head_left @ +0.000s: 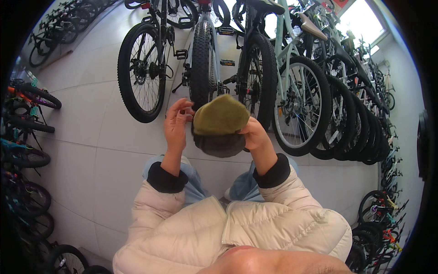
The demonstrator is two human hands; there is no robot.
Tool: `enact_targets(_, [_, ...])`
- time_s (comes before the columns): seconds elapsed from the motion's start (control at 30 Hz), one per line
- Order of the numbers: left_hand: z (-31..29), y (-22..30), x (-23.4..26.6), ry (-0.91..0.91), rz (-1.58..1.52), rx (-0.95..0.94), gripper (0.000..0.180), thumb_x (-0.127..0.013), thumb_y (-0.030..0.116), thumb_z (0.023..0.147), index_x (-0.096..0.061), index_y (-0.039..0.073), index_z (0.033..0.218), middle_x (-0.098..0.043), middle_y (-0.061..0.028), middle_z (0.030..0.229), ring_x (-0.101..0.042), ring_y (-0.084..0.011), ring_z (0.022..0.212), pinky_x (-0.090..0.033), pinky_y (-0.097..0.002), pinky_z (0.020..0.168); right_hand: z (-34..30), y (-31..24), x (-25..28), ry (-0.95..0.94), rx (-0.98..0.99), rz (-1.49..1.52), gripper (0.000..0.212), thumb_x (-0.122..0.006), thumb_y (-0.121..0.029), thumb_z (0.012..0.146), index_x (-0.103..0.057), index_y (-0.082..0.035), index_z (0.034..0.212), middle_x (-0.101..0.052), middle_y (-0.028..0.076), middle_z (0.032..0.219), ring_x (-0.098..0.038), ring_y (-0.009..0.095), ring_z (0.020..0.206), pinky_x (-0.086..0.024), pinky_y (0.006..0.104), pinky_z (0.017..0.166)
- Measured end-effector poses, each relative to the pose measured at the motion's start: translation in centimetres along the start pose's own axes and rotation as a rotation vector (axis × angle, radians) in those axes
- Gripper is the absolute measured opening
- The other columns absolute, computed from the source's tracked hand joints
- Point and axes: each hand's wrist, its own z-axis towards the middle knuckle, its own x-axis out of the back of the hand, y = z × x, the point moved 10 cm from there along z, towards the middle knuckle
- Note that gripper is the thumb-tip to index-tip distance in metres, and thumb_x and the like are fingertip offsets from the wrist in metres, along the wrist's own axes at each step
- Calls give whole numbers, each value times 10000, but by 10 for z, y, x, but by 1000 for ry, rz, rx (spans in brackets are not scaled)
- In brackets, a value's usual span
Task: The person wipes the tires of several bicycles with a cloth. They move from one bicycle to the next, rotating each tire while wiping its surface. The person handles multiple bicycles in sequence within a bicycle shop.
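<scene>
The bundle lies between the hands, olive half farther from the body, dark half nearer; the right hand grips its right edge; the left hand, fingers bent, sits just beside its left edge; whether it touches, I cannot tell.

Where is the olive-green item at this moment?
In the head view, the olive-green item is near the picture's centre, between the left hand and the right hand, which holds its right edge.

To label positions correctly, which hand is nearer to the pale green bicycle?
Right: the right hand is left of the bicycle in the picture; the left hand is farther left.
</scene>
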Motion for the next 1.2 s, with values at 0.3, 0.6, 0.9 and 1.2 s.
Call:
enact_targets(0.3, [-6, -6, 1, -171, 256, -30, 418, -496, 228, 944, -462, 19, 1305, -553, -114, 1255, -572, -237, 1102, -465, -347, 939, 33, -37, -22, 357, 399, -1545, 355, -693, -100, 777, -561, -86, 1106, -467, 86, 1104, -477, 211, 1055, -444, 277, 808])
enact_targets(0.6, [82, -34, 95, 315, -428, 199, 379, -416, 301, 988, -486, 85, 1291, -577, -84, 1198, -594, -211, 1041, -486, -337, 903, 106, -34, 21, 489, 544, -1404, 613, -511, -271, 933, -255, 27, 1404, -326, 235, 1364, -361, 370, 1231, -332, 391, 994])
enact_targets(0.9, [71, -107, 25, 121, -160, 252, 404, -559, 158, 910, -495, 31, 1288, -596, -87, 1188, -564, -165, 1041, -435, -291, 898, 112, -22, 15, 524, 729, -1611, 575, -341, -315, 981, -225, 46, 1414, -239, 258, 1442, -227, 420, 1320, -118, 473, 1098])
enact_targets(1.2, [-7, -95, 58, -21, 486, 472, 349, -524, 120, 892, -550, 56, 1234, -647, -155, 1095, -618, -244, 980, -466, -325, 831, 109, -17, 16, 560, 670, -1482, 594, -394, -308, 971, -212, 25, 1429, -246, 246, 1432, -233, 412, 1308, -130, 471, 1098])
